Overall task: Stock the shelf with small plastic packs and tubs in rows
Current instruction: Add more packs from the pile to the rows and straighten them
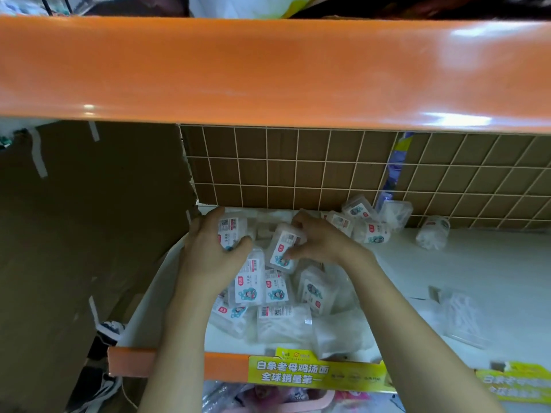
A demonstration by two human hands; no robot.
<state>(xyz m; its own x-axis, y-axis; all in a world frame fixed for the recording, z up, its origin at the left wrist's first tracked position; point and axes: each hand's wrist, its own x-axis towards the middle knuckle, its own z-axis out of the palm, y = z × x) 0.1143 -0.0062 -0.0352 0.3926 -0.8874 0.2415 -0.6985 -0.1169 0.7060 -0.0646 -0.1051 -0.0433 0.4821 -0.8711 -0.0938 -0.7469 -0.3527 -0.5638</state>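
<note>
Plastic packs (269,290) lie jumbled near the cardboard box (89,219). My left hand (208,251) grasps one pack (231,232), my right hand (316,242) another (283,248) (labels forward); I'd seat them upright against that box, starting a row.

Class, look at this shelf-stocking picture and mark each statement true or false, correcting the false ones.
1. The left hand grips a clear plastic pack. True.
2. The right hand is empty. False: it pinches another labelled pack.
3. The shelf's front beam is blue. False: it is orange.
4. A wire grid backs the shelf. True.
5. A round tub lies apart at the right. True.
</note>
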